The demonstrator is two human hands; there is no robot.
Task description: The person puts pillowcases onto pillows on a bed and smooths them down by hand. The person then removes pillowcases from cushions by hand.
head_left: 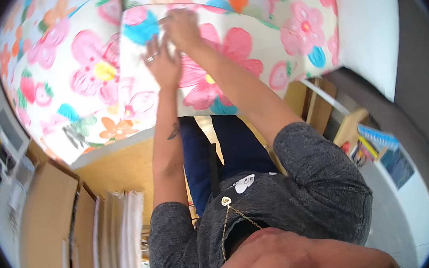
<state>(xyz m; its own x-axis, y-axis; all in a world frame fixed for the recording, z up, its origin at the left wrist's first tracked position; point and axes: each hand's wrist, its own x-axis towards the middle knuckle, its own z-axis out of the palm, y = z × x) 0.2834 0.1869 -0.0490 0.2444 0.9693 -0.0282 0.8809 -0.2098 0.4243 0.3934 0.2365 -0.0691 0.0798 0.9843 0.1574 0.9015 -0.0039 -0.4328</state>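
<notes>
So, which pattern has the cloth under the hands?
The cloth has mainly pink flowers on a whitish ground, best seen in the head view.

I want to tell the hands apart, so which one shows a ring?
The left hand: a silvery ring shows on one finger, while none is visible on the blurred right hand.

There are two grips, one left hand (164, 66) and one right hand (182, 29). I count two sleeves (174, 228), two trouser legs (194, 151), one necklace (225, 225) with one pendant (225, 201), and at least one ring (152, 58). The flowered cloth (142, 84) is one piece or more; I cannot tell.
</notes>
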